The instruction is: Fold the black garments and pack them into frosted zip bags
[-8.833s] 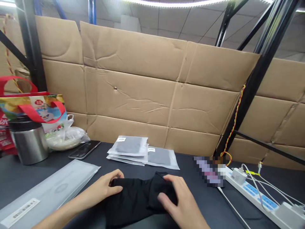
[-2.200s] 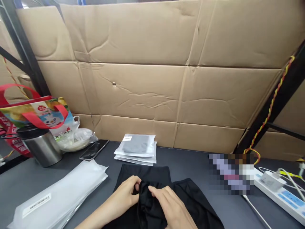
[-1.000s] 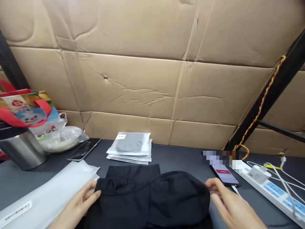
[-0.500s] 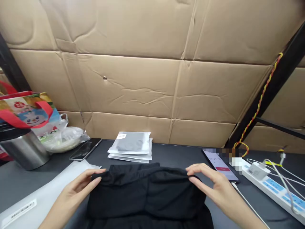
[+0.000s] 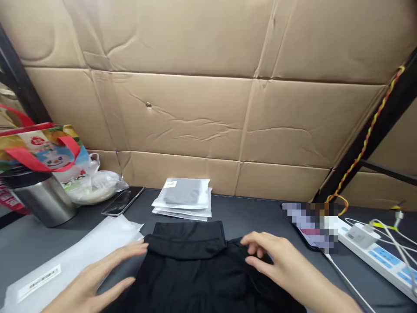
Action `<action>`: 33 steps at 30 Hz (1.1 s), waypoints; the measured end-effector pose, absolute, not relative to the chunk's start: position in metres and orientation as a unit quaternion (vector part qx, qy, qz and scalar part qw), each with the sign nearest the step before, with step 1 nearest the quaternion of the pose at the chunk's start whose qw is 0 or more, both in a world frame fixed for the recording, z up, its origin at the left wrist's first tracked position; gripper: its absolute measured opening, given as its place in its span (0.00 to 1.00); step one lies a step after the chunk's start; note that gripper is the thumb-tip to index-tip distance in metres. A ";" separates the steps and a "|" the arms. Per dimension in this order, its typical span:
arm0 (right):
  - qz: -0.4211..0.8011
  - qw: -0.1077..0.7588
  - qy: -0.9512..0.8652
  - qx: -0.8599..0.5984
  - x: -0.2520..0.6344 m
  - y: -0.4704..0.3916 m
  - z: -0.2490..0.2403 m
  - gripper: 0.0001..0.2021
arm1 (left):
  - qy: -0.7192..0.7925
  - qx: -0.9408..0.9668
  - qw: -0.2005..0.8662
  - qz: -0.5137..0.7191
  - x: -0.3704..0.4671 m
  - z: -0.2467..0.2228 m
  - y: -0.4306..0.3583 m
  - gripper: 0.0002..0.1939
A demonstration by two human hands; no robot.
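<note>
A black garment [image 5: 195,274] of soft cloth lies in front of me, its wide band folded over near the top and the lower part running out of view. Its kind is not clear. At its left edge is my left hand [image 5: 100,269], thumb and fingers spread apart with nothing between them. My right hand [image 5: 276,256] hovers over the upper right edge, its thumb apart from the forefinger and the other fingers bent; whether a fingertip touches the cloth is hard to tell. A frosted plastic bag [image 5: 81,248] with a barcode label lies beyond my left hand.
Several flat packages in frosted bags [image 5: 182,195] are stacked at the back. On the left are a dark phone [image 5: 123,201], a steel cup [image 5: 44,200] and a colourful bag [image 5: 55,152]. A blurred phone [image 5: 306,226] and a power strip [image 5: 384,256] lie on the right.
Both hands have let go of the garment's upper edge, which they held up between thumb and fingers. The band now lies folded over, lower down, and my left fingers have spread.
</note>
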State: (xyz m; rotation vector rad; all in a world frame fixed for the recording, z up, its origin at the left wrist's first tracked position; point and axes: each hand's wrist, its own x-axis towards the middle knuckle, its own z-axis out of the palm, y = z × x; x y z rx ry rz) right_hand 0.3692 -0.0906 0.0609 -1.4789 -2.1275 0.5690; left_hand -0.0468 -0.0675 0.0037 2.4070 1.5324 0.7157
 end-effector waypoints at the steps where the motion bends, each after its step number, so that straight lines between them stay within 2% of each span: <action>1: 0.192 0.248 -0.789 -0.528 0.356 -0.082 0.055 0.15 | 0.502 0.828 0.095 0.231 -0.045 0.012 -0.056 0.24; 2: 0.180 0.242 -0.802 -0.515 0.346 -0.073 0.051 0.16 | 0.483 0.841 0.097 0.223 -0.043 0.018 -0.046 0.24; 5: 0.155 0.240 -0.823 -0.491 0.328 -0.050 0.044 0.07 | 0.474 0.835 0.095 0.263 -0.032 0.024 -0.019 0.14; 6: 0.158 0.248 -0.817 -0.495 0.327 -0.043 0.045 0.06 | 0.482 0.824 0.100 0.279 -0.028 0.025 -0.012 0.14; 8: 0.153 0.268 -0.788 -0.532 0.326 -0.034 0.047 0.08 | 0.509 0.798 0.088 0.311 -0.020 0.026 -0.001 0.17; 11: 0.030 0.274 -0.751 -0.600 0.321 -0.037 0.045 0.14 | 0.506 0.798 -0.009 0.328 -0.006 0.027 0.001 0.23; 14: -0.072 0.238 -0.787 -0.565 0.312 -0.061 0.026 0.16 | 0.442 0.862 -0.069 0.239 0.007 0.019 -0.015 0.24; 17: -0.078 0.187 -0.839 -0.505 0.312 -0.081 0.001 0.19 | 0.401 0.899 -0.082 0.154 0.017 0.002 -0.037 0.30; 20: -0.040 0.127 -0.847 -0.515 0.329 -0.084 -0.012 0.26 | 0.394 0.903 -0.106 0.132 0.022 -0.010 -0.049 0.34; 27: 0.083 0.063 -0.814 -0.572 0.366 -0.067 0.017 0.31 | 0.399 0.904 -0.107 0.110 0.040 -0.008 -0.042 0.33; 30: 0.004 0.116 -0.799 -0.590 0.348 -0.043 0.037 0.28 | 0.401 0.903 -0.109 0.109 0.047 -0.008 -0.040 0.32; 33: -0.112 0.193 -0.838 -0.499 0.308 -0.003 0.046 0.23 | 0.407 0.899 -0.116 0.114 0.049 -0.010 -0.040 0.32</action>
